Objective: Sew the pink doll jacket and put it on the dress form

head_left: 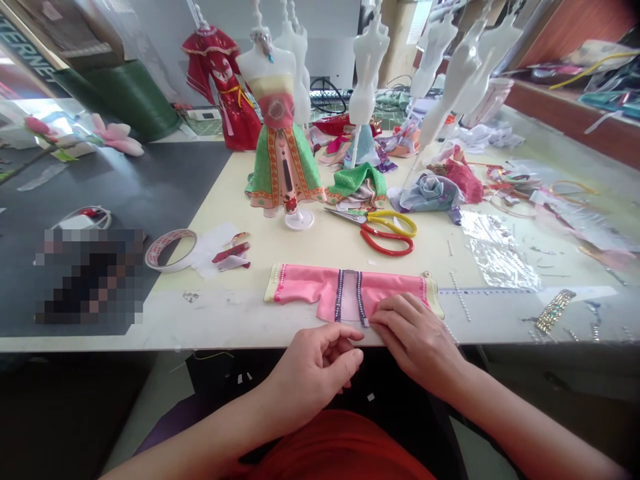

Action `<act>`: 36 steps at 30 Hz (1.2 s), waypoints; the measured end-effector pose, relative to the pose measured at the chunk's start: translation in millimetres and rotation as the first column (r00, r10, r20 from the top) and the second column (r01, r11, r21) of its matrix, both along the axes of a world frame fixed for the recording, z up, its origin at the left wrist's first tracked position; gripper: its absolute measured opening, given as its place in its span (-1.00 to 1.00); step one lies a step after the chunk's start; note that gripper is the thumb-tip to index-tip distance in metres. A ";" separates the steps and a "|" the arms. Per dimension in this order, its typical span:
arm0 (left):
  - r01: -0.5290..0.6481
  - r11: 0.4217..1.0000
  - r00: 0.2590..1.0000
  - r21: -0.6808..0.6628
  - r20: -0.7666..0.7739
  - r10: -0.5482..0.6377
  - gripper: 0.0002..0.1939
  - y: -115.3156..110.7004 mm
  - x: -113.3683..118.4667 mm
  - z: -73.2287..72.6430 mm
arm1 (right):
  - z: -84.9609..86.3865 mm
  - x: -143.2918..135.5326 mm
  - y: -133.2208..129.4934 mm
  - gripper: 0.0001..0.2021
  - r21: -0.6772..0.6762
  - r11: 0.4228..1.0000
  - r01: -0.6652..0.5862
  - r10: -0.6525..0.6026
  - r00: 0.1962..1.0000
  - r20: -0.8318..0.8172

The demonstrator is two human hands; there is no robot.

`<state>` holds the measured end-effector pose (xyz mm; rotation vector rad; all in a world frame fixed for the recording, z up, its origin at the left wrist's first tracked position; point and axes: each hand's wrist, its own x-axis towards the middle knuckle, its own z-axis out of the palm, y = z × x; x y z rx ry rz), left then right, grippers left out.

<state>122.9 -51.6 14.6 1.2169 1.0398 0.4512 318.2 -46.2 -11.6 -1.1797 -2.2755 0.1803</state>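
A small pink doll jacket (303, 283) lies spread on the table near its front edge. Its sleeves have pale yellow cuffs and rows of beads, and two dark beaded bands run down its sheer middle. My right hand (417, 337) rests over the jacket's lower right part, fingers bent together at the hem beside a small whitish tab (365, 323); its thumb is mostly hidden. Just in front of the table edge, my left hand (320, 367) is loosely curled, with thumb and forefinger apart and nothing visible between them.
Behind the jacket lie yellow-and-red-handled scissors (387, 230), a tape roll (171, 251) and fabric scraps (233, 255). White doll mannequins (369, 73) stand at the back, one in a green-and-pink dress (285, 160). A ruler (480, 291), bead strips and a jewelled band (556, 311) lie right.
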 end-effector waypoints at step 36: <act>-0.038 0.995 0.984 -0.095 0.167 0.053 -0.68 5.7 4.4 3.9 | 54.6 -10.6 10.4 -0.70 -0.078 0.978 -0.191 0.189 0.981 -0.040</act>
